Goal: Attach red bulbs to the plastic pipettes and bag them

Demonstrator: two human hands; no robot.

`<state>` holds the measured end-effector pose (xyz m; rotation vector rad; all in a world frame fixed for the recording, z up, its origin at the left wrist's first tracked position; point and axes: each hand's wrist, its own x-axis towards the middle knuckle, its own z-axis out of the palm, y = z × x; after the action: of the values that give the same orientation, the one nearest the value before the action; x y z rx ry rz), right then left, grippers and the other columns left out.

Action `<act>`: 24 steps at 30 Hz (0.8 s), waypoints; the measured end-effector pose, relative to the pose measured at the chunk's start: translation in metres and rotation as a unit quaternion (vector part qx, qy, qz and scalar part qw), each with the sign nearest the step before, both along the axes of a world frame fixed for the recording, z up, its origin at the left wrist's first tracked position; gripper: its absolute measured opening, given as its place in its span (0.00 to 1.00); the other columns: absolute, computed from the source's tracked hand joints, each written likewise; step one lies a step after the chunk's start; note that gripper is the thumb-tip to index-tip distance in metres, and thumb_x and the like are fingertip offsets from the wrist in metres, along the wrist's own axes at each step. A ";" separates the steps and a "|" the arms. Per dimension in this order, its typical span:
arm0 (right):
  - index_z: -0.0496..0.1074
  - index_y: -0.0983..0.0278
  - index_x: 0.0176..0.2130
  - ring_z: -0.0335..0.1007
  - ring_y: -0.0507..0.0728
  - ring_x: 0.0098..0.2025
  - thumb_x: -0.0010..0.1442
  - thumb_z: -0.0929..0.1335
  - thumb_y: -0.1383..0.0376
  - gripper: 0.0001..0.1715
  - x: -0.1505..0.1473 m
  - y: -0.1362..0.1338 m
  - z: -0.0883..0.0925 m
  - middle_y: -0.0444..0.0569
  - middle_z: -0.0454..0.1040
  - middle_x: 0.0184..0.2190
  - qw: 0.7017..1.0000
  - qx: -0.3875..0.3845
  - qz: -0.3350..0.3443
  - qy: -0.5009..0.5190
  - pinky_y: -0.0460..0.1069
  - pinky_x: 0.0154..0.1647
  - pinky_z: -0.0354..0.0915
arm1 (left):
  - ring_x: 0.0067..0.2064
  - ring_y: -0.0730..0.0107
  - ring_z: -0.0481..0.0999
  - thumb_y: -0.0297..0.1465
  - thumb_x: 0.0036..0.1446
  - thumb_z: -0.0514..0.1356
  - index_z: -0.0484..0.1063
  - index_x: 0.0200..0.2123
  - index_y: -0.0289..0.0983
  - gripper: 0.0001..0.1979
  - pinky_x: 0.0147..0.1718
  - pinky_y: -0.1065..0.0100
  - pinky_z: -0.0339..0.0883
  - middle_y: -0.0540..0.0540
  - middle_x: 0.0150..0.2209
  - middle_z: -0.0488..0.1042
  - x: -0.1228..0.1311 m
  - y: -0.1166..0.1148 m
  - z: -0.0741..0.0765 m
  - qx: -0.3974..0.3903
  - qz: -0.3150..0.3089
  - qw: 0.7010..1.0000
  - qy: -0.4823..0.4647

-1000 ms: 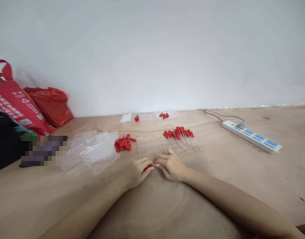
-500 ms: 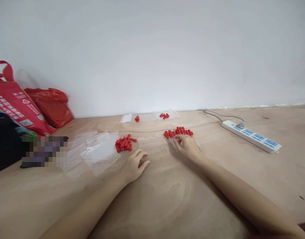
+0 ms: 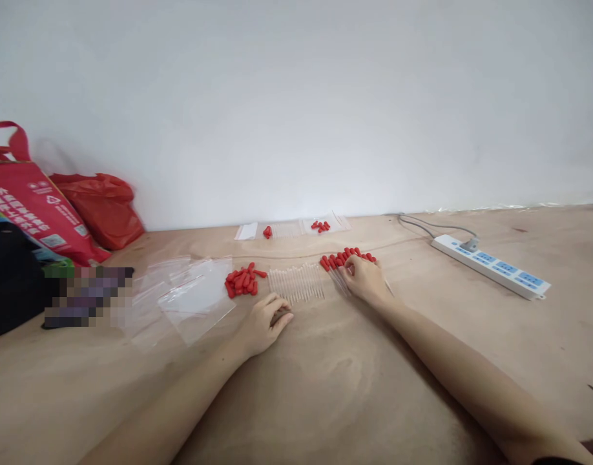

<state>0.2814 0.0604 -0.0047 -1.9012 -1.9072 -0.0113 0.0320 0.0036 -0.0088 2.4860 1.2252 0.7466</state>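
Observation:
My left hand (image 3: 266, 323) rests on the table with fingers bent and thumb apart, holding nothing that I can see. Just beyond its fingertips lies a row of thin white sticks like cotton swabs (image 3: 297, 283), side by side. To the left of that row sits a heap of small red bulb-shaped pieces (image 3: 242, 281). My right hand (image 3: 364, 279) is over a group of sticks with red bulb-shaped ends (image 3: 331, 261). Its thumb and forefinger are pinched together near the red ends; what lies between them is hidden.
Clear zip bags (image 3: 194, 294) lie at the left, by a pixelated dark item (image 3: 90, 297). Red bags (image 3: 95, 206) stand at far left. Against the wall are more small red pieces (image 3: 320, 226) on clear bags. A power strip (image 3: 490, 266) with a grey cable lies at right.
My right hand's fingertips have moved slightly forward and right, closer to the red ends. The left hand stays nearly in place, and the view has shifted a little.

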 end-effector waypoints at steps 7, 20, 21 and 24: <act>0.72 0.63 0.31 0.68 0.59 0.38 0.56 0.60 0.58 0.15 -0.037 -0.005 0.006 0.51 0.75 0.31 0.996 -0.070 0.048 -0.024 0.53 0.41 0.49 | 0.33 0.67 0.69 0.31 0.54 0.54 0.68 0.30 0.36 0.06 0.34 0.67 0.63 0.46 0.30 0.69 -0.005 0.006 0.003 0.100 0.082 0.991 0.036; 0.72 0.68 0.32 0.70 0.62 0.38 0.54 0.59 0.61 0.17 -0.056 0.008 0.011 0.58 0.75 0.34 0.986 -0.161 -0.007 -0.035 0.56 0.41 0.51 | 0.40 0.55 0.68 0.40 0.52 0.54 0.72 0.31 0.38 0.13 0.36 0.61 0.59 0.42 0.33 0.68 -0.047 0.035 0.028 0.097 0.391 0.895 0.191; 0.72 0.68 0.32 0.70 0.62 0.37 0.54 0.59 0.62 0.17 -0.057 0.008 0.010 0.59 0.75 0.34 0.986 -0.162 -0.005 -0.034 0.56 0.41 0.51 | 0.40 0.55 0.67 0.40 0.52 0.54 0.72 0.32 0.37 0.13 0.36 0.61 0.59 0.42 0.33 0.68 -0.046 0.035 0.028 0.096 0.392 0.895 0.190; 0.72 0.68 0.31 0.70 0.63 0.38 0.54 0.59 0.62 0.17 -0.058 0.007 0.010 0.59 0.74 0.34 0.986 -0.165 0.001 -0.033 0.56 0.41 0.51 | 0.41 0.54 0.68 0.40 0.52 0.54 0.73 0.32 0.37 0.14 0.37 0.60 0.60 0.41 0.34 0.69 -0.046 0.035 0.029 0.082 0.397 0.895 0.187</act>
<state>0.2235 0.0669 0.0058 -2.1320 -2.0591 0.2610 -0.0139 0.0390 0.0201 2.2642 2.4815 0.5446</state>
